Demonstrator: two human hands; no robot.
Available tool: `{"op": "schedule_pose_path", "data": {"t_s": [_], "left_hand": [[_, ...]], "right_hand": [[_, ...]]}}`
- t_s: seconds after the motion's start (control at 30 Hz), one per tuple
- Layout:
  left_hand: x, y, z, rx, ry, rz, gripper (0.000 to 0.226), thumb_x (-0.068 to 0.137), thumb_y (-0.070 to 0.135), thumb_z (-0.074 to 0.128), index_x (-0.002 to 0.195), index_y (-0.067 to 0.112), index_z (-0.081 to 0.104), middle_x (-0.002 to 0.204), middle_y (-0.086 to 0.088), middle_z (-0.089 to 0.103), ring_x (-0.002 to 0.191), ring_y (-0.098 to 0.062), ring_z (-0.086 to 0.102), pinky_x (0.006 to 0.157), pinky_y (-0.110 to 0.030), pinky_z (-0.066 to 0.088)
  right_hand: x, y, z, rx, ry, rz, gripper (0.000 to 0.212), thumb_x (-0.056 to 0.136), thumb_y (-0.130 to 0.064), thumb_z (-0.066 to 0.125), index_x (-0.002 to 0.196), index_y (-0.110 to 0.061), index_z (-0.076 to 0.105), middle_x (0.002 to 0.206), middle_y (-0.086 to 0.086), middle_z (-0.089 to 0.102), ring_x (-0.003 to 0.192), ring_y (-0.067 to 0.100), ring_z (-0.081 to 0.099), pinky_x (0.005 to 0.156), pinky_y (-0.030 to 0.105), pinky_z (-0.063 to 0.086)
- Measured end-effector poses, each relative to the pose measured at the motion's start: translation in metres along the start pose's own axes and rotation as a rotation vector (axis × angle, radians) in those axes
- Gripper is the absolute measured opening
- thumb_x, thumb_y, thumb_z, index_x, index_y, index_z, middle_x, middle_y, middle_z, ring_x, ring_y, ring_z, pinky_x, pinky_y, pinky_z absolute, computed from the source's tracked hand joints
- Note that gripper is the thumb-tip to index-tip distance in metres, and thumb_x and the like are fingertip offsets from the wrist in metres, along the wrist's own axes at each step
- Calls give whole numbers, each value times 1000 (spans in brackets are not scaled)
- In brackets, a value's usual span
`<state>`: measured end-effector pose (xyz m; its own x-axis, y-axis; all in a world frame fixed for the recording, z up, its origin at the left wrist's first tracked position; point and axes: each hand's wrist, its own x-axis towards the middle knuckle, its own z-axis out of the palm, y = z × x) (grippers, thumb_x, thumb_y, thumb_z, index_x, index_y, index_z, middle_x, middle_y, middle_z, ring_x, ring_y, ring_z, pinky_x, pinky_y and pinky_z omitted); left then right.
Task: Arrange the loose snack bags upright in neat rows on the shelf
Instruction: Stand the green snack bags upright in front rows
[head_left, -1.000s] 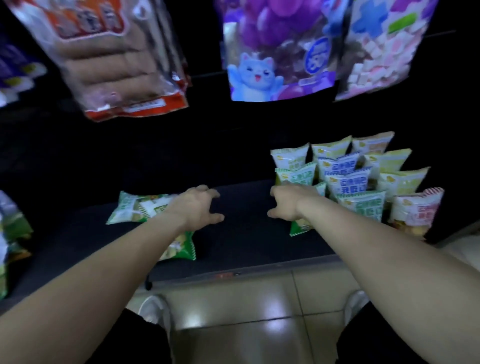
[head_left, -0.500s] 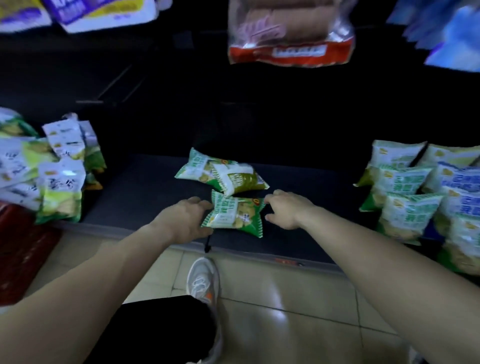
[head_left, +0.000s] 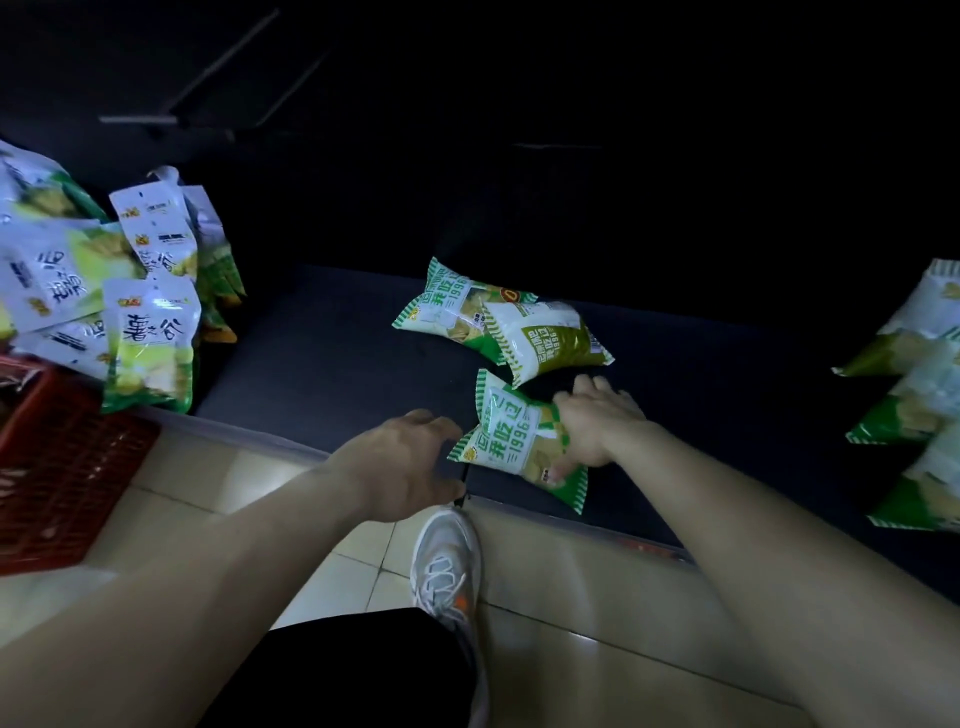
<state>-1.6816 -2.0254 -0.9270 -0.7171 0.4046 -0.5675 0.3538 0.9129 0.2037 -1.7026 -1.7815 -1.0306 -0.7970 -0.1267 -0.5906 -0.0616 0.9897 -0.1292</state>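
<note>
At the shelf's (head_left: 332, 364) front edge, the right hand (head_left: 597, 431) pinches the flat-lying green chip bag (head_left: 506, 441). The left hand (head_left: 405, 457) hovers beside it, loose and empty. Best to steady both sides while standing it up.

Red basket (head_left: 62, 467) and rightmost bags (head_left: 914, 405) partly off-edge

A red basket (head_left: 62, 467) stands at the left on pale floor tiles (head_left: 597, 587), well apart from a white sneaker (head_left: 447, 561).
</note>
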Motion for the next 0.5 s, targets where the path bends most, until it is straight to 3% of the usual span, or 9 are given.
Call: {"op": "schedule_pose_path", "data": {"t_s": [0.13,0.2,0.3,0.5], "left_hand": [[2,4,-2,16,-7,-5,69,88,52,61,147,30,35,153,-3,32,135,-23,38,106,-34,36],[2,6,-4,32,-6,-10,69,87,52,62,146,29,35,153,-2,33,134,-23,39,106,-34,36],[3,10,-10,54,6,-24,71,86,53,63,147,30,34,153,-4,32,134,-25,39,106,-35,36],[-4,46,-31,0,94,48,80,81,55,68,147,27,33,149,-3,37,132,-23,42,106,-38,39]], "right_hand": [[-12,-3,12,128,19,-30,98,54,-65,84,127,-20,38,123,3,43,112,24,50,87,41,46],[-21,-2,16,122,49,-35,95,53,-66,84,123,-20,37,114,0,54,104,23,58,77,38,43],[-44,10,11,108,119,-36,93,49,-68,83,118,-25,37,105,-4,58,98,21,59,79,40,39],[-134,54,-35,226,212,-24,105,44,-74,79,131,-38,33,108,-15,55,97,11,55,76,35,38]]}}
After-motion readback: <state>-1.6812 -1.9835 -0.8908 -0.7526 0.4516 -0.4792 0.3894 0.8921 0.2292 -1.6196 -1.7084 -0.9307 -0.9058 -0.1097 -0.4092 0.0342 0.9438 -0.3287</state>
